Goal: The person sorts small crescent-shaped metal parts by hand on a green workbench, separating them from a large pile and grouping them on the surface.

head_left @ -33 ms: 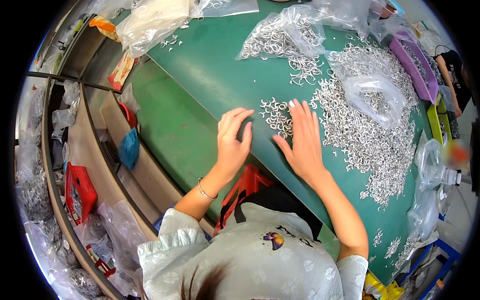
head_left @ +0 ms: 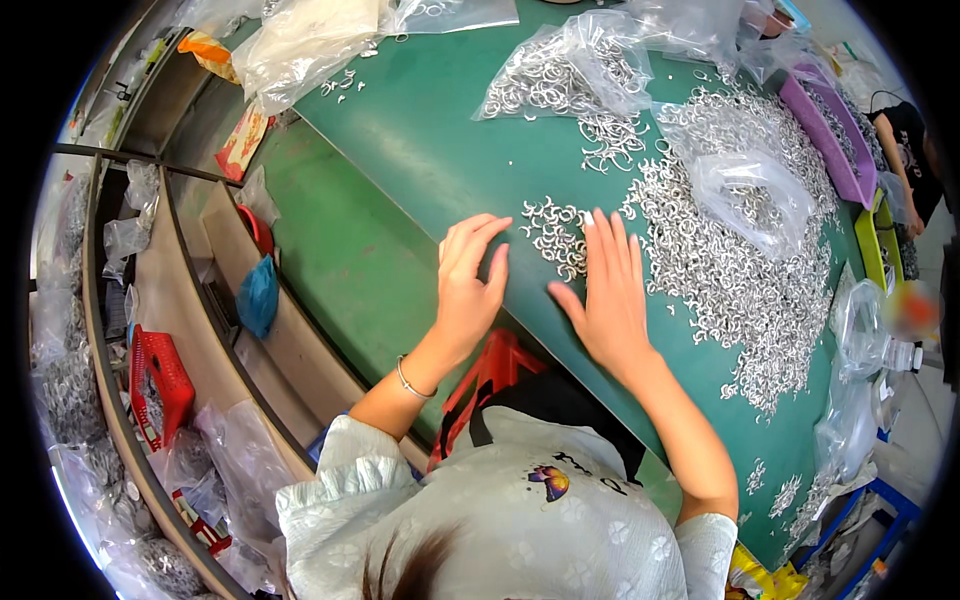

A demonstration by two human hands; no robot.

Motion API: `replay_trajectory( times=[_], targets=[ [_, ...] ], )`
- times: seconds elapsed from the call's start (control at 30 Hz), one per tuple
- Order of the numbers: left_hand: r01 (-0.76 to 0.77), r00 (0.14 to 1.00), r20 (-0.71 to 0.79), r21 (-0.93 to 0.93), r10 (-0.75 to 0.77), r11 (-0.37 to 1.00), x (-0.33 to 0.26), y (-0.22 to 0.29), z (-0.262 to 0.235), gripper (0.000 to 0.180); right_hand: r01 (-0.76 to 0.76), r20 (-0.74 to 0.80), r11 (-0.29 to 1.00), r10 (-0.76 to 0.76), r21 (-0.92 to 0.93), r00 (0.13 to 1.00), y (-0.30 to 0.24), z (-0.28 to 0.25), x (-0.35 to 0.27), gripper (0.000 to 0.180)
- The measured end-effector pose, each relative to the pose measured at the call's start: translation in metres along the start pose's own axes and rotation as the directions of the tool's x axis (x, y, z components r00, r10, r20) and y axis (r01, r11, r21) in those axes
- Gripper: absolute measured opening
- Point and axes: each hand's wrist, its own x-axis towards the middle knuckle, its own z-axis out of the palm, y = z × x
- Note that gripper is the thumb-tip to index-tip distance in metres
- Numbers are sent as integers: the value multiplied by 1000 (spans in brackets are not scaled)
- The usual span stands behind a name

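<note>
My right hand (head_left: 612, 300) lies palm down on the green table (head_left: 440, 130), fingers stretched out and thumb apart. It is open, with its fingertips at the right side of a small cluster of silver crescent-shaped metal pieces (head_left: 550, 238). Just right of it spreads a much larger heap of the same pieces (head_left: 710, 270). At the table's near edge, left of the small cluster, my left hand (head_left: 470, 275) is open and holds nothing visible. Its fingers are slightly bent, with the thumb apart. Whatever lies beneath the right palm is hidden.
A clear plastic bag (head_left: 570, 65) of silver rings lies at the far side. Another empty-looking bag (head_left: 755, 205) rests on the heap. Purple (head_left: 835, 135) and yellow-green bins (head_left: 872, 245) line the right edge. Shelving with a red basket (head_left: 160, 380) stands left. Another person's arm (head_left: 895, 165) shows far right.
My right hand has shifted very slightly toward me and to the right, a little off the small cluster. The left hand has barely moved.
</note>
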Motion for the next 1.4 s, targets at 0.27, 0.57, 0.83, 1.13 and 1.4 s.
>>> replay_trajectory(
  times=[0.27, 0.57, 0.83, 1.13, 1.4],
  targets=[
    [-91, 995, 36, 6, 91, 996, 13, 1, 12, 31, 68, 76, 993, -60, -95, 995, -16, 26, 24, 73],
    [-243, 896, 365, -79, 255, 967, -13, 17, 8, 31, -80, 60, 979, 93, -190, 994, 9, -28, -26, 68],
    [-336, 872, 391, 39, 295, 941, 10, -15, 11, 25, -222, -5, 945, 227, -239, 974, 48, -56, -59, 64],
    [-329, 897, 341, 93, 280, 940, 9, -5, 13, 26, -209, 7, 952, 216, -224, 976, 40, -73, -101, 42],
    [-174, 971, 196, 209, 133, 962, 2, 16, 27, 30, -241, -89, 965, 232, -102, 969, 42, -65, -77, 52]
  ],
)
